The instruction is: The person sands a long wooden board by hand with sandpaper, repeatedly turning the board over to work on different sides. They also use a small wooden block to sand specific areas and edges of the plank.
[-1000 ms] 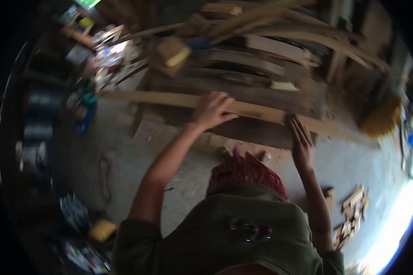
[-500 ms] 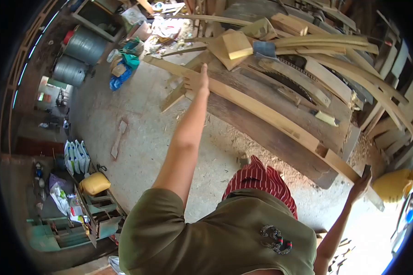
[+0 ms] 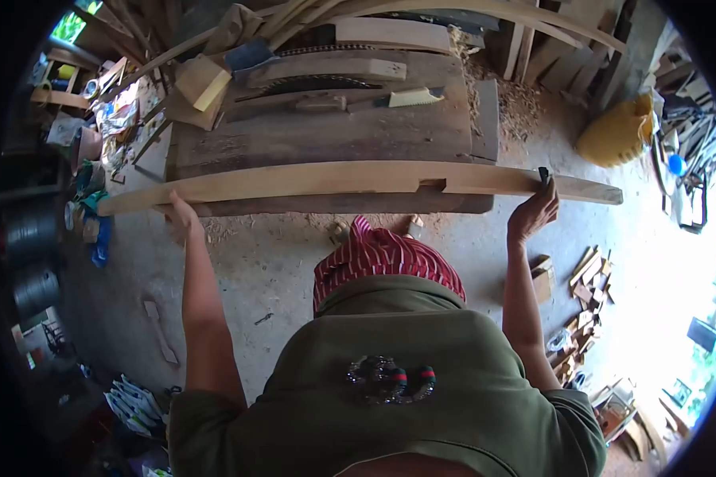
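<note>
A long, slightly curved wooden beam (image 3: 310,180) with a notch in its near edge lies across the front of the dark wooden workbench (image 3: 422,131). My left hand (image 3: 181,216) is at the beam's near edge toward its left end, gripping it from below, its fingers partly hidden. Near the right end, my right hand (image 3: 535,210) grips the beam, with a small black object (image 3: 543,173) at its fingertips. On the bench behind the beam lie a wooden-bodied tool (image 3: 321,103) and a pale-handled saw (image 3: 414,97).
Curved timbers (image 3: 394,33) and a wooden block (image 3: 203,86) lie at the bench's back. A yellow sack (image 3: 619,135) stands at the right. Wood offcuts (image 3: 587,288) are on the floor at the lower right. Metal drums (image 3: 30,226) stand at the far left.
The view has turned, and the beam now runs nearly level across it. My hands have moved far apart from their closer positions on the beam one second ago.
</note>
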The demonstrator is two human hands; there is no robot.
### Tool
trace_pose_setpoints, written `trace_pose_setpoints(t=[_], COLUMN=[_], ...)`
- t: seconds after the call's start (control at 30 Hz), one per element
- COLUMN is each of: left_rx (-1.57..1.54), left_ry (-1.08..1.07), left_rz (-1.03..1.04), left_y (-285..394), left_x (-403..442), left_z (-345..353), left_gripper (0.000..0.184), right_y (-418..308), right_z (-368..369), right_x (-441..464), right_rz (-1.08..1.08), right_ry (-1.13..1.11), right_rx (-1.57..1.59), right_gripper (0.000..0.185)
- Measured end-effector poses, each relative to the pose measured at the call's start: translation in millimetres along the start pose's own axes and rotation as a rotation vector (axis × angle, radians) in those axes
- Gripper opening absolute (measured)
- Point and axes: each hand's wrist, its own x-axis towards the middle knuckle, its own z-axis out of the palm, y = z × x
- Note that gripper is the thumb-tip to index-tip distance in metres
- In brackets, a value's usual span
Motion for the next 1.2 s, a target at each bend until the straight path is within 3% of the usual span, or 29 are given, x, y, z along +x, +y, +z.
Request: trace_pose_setpoints(t=[0.03,0.13,0.33,0.37,0.43,0.5,0.53,0.57,0.6,0.67,0.73,0.77,0.8,0.87,0.9,0.93,0.97,1.0,1.03,1.07,1.13,1.2], left_rx=[-0.124,-0.08,-0.208,-0.233,-0.25,-0.271,-0.124,-0.316,-0.512,-0.627,-0.743,-0.464,-0.181,-0.163,-0.405,-0.64,-0.677,-0.679,-0.764,-0.722,-0.726,-0.74], left_ry=[-0.011,-0.01,-0.166,-0.181,-0.063,-0.172,0.03,0.0,-0.04,-0.063,-0.088,0.041,0.156,0.094,-0.116,-0.345,-0.434,-0.415,-0.492,-0.49,-0.332,-0.259], left_rz=[0.062,0.113,0.059,0.058,0.079,-0.023,0.034,-0.026,-0.076,-0.122,-0.158,-0.214,-0.268,-0.177,-0.194,-0.22,-0.207,-0.157,-0.157,-0.176,-0.204,-0.187], left_y=[-16.4,-34.3,-29.4,-27.6,-21.4,-19.8,-12.0,-3.8,4.7,29.7,34.9,27.7,20.3,-3.1,-17.1,-24.1,-35.7,-45.7,-53.1,-57.1,-62.5,-45.6], left_x=[12.7,23.9,28.0,19.9,10.5,14.9,4.8,2.3,0.8,-12.0,6.1,30.7,50.1,87.1,109.6,130.6,152.0,164.1,169.4,182.3,202.7,187.6], left_z=[9.0,9.3,2.9,0.1,3.5,-2.5,-4.2,-1.0,-2.4,-18.9,-26.8,-13.4,-1.0,8.5,15.4,23.8,34.6,43.8,47.9,50.6,68.6,51.8], left_gripper=[0.093,0.094,0.094,0.094,0.095,0.097,0.094,0.094,0.095,0.099,0.104,0.109,0.114,0.122,0.108,0.095,0.073,0.062,0.063,0.064,0.07,0.071], right_y=[-0.6,-0.9,0.8,3.5,9.0,9.7,8.6,6.1,5.4,14.1,39.4,56.9,81.3,134.4,219.8,262.6,191.1,192.5,118.6,93.5,104.9,95.2], right_z=[-2.7,-6.8,-11.1,-15.5,-17.6,-27.2,-29.3,-38.7,-39.1,-34.0,-8.9,3.3,22.3,43.3,68.4,89.1,44.9,41.6,0.5,-8.4,-6.2,-17.9], right_x=[-6.9,-10.9,-8.6,-3.1,5.5,9.3,21.2,24.9,28.1,26.5,28.4,29.6,28.9,28.8,14.7,0.6,20.6,12.5,49.8,63.9,72.3,73.7], right_rz=[0.031,0.027,0.011,-0.103,-0.139,-0.146,0.102,-0.067,0.024,-0.114,0.082,-0.006,0.391,0.893,0.89,0.471,0.93,0.673,1.298,1.497,1.667,1.683], right_ry=[-0.026,-0.043,-0.069,-0.058,-0.055,-0.122,-0.265,-0.227,-0.245,-0.18,-0.194,-0.081,-0.073,-0.083,-0.049,-0.338,-0.439,-0.481,-0.381,-0.306,-0.426,-0.353], right_rx=[-0.021,0.009,-0.032,-0.012,0.116,0.061,0.527,0.225,0.201,-0.16,0.218,0.129,0.482,0.683,0.646,0.502,0.749,0.969,1.128,1.104,1.464,1.485], right_gripper=[0.039,0.04,0.04,0.038,0.035,0.035,0.035,0.038,0.04,0.041,0.039,0.039,0.04,0.046,0.046,0.05,0.048,0.043,0.045,0.048,0.042,0.042])
